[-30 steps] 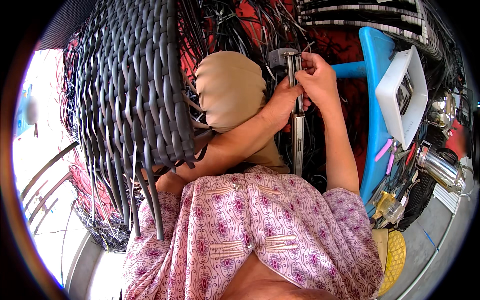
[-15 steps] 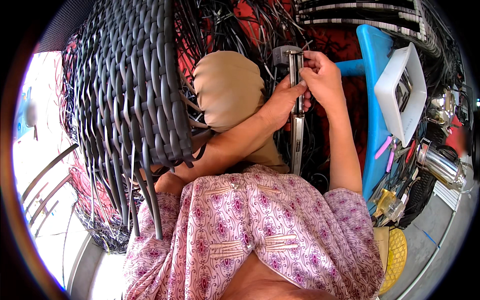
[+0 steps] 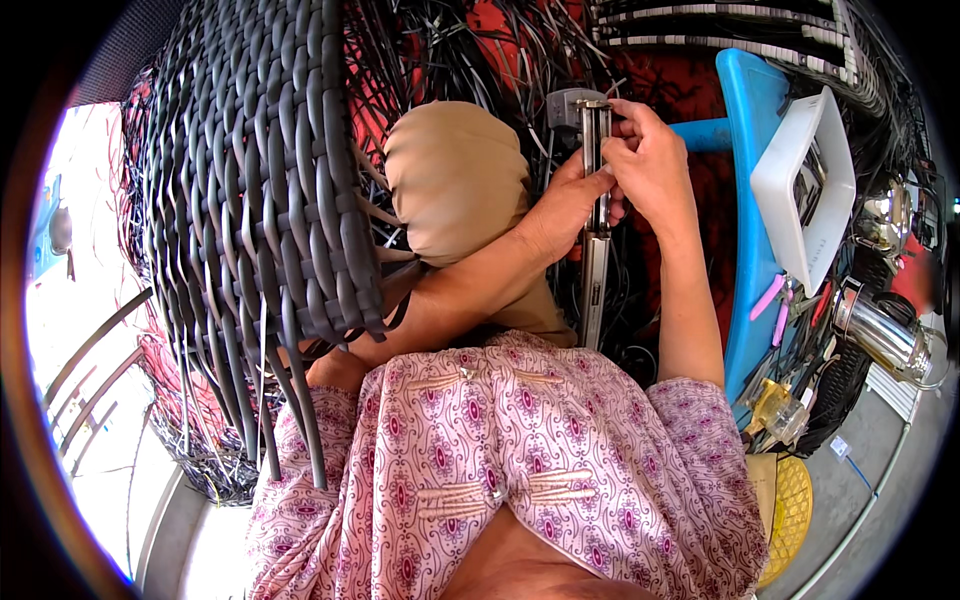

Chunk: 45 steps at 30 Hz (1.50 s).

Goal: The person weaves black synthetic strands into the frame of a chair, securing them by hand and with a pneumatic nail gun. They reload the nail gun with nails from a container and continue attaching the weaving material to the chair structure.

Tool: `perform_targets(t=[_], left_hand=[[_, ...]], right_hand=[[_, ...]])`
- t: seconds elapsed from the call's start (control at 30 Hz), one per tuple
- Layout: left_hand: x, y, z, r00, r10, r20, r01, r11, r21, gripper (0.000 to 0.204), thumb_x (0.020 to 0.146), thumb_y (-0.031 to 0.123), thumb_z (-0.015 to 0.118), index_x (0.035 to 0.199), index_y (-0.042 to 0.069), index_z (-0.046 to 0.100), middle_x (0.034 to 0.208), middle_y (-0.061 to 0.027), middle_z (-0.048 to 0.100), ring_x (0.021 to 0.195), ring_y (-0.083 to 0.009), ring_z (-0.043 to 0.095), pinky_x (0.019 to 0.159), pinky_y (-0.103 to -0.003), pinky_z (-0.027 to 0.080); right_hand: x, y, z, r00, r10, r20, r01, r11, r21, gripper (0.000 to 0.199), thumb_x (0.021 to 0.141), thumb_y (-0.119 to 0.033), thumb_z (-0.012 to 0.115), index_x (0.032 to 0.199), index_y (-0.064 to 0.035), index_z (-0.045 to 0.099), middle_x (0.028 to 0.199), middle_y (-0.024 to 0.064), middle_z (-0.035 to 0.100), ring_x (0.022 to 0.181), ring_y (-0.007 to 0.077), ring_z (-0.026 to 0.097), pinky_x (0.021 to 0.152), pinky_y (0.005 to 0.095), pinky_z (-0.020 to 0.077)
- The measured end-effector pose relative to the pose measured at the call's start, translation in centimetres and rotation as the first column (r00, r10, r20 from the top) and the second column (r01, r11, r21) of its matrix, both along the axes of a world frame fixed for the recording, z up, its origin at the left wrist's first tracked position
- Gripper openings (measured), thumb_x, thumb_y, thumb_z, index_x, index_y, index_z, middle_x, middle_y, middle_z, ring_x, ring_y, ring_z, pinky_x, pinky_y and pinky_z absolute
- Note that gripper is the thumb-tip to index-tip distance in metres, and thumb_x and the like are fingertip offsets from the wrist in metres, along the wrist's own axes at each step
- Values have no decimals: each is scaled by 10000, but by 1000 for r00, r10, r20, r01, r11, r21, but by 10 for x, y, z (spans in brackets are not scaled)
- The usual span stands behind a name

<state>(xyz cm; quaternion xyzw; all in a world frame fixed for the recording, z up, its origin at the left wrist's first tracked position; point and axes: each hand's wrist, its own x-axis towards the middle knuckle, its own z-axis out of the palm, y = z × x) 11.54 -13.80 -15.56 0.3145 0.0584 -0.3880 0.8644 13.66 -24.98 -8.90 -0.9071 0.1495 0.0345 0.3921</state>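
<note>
Between my hands stands a long silver metal magazine (image 3: pixel 595 275), part of what looks like a staple gun with a grey head (image 3: pixel 568 108) at its far end. My left hand (image 3: pixel 572 205) is closed round the middle of the magazine, thumb pointing to the right. Against its upper right side, my right hand (image 3: pixel 648 160) has its fingers bent and gathered near the slot. Whether a small piece is pinched there is hidden. A dark grey woven rattan panel (image 3: pixel 260 170) with loose strand ends lies over my left forearm, beside my tan-clothed knee (image 3: pixel 458 180).
At the right stands a blue plastic stool (image 3: pixel 742 200) bearing a white tray (image 3: pixel 765 190) of dark strips. Pink-handled pliers (image 3: pixel 772 305), a metal flask (image 3: pixel 885 330) and a yellow woven seat (image 3: pixel 790 515) are further right. Black strand scraps (image 3: pixel 450 60) cover the red floor.
Both hands keep their hold, with the magazine's far end and my right hand shifted slightly rightward. The woven panel has moved a little to the left.
</note>
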Motion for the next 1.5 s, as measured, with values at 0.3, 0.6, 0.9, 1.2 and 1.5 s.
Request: perform_targets(t=[0.3, 0.6, 0.9, 1.2, 1.5], left_hand=[[2, 3, 8, 999, 18, 47, -18, 1000, 0, 232, 935, 121, 537, 1156, 52, 517, 843, -28, 608, 648, -102, 595, 575, -248, 502], [0, -7, 4, 997, 69, 23, -70, 997, 28, 281, 922, 50, 486, 1201, 50, 519, 1097, -17, 602, 1018, -96, 566, 894, -268, 462], [0, -9, -9, 994, 75, 80, -82, 992, 93, 287, 959, 95, 480, 1243, 64, 507, 1116, -8, 594, 1008, -91, 554, 873, -256, 453], [4, -5, -3, 1000, 16, 6, -16, 1000, 2, 170, 987, 198, 479, 1117, 94, 512, 772, -16, 540, 597, -113, 525, 520, -264, 461], [-2, -10, -1, 998, 59, 1, -59, 994, 94, 131, 965, 191, 525, 1058, 98, 531, 757, -8, 564, 623, -108, 546, 532, -251, 450]], right_hand=[[-2, 13, 2, 998, 35, 57, -23, 980, -199, 405, 746, -96, 582, 1127, 39, 599, 937, 224, 668, 821, 358, 664, 741, 409, 520], [-11, 16, -3, 963, 141, 229, -11, 872, -490, 426, 767, -86, 617, 1190, -54, 579, 934, 152, 662, 728, 309, 655, 649, 398, 525], [-12, 19, -11, 905, 275, 325, -35, 810, -586, 482, 748, -42, 634, 1220, -80, 543, 911, 110, 655, 725, 293, 652, 627, 384, 534], [-3, 10, -4, 934, 71, 350, -35, 994, -107, 433, 777, -24, 614, 1204, -29, 542, 816, 127, 687, 640, 246, 667, 589, 343, 526], [-2, 13, -8, 892, 97, 441, 13, 970, -241, 361, 765, -22, 601, 1123, -55, 568, 796, 150, 664, 717, 322, 658, 629, 415, 523]])
